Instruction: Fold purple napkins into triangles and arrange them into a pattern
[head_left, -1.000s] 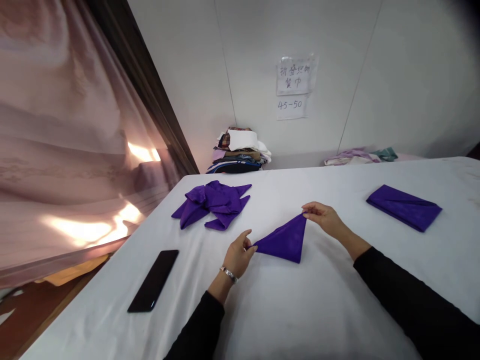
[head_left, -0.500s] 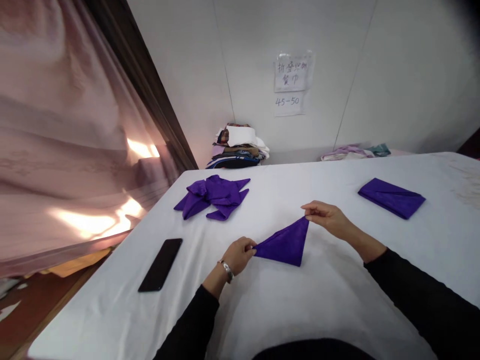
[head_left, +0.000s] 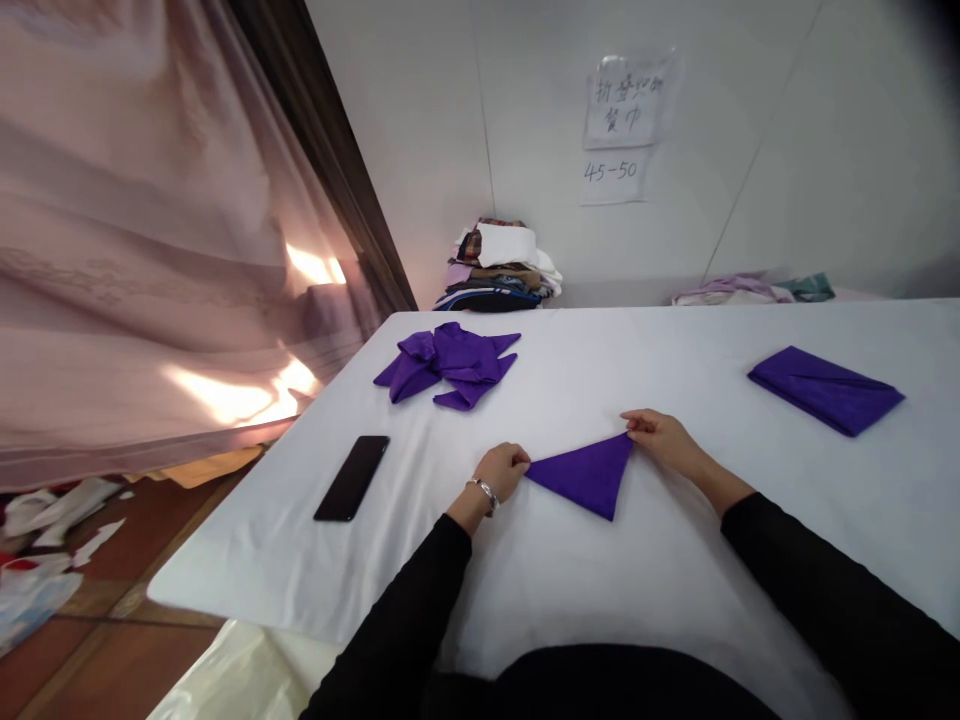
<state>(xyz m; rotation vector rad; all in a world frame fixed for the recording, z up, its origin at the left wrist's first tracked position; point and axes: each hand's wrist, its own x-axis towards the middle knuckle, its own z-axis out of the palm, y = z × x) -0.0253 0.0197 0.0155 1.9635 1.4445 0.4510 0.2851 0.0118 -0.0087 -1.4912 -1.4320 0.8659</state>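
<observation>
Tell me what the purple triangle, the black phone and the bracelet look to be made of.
Purple triangle: apparently thin cloth, fairly matte, judging by its even, shine-free face and pinched corners; fibre uncertain.
Black phone: probably glass or glossy plastic, given its smooth, dark face.
Bracelet: seemingly polished, silvery metal, from its bright glints.

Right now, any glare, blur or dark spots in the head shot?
Head view: bright patches wash out parts of the pink curtain; the top right corner falls into dark blur; the upper wall sign is soft, some strokes hard to read; the purple cloth triangle between left hand and right hand is clearly outlined.
</observation>
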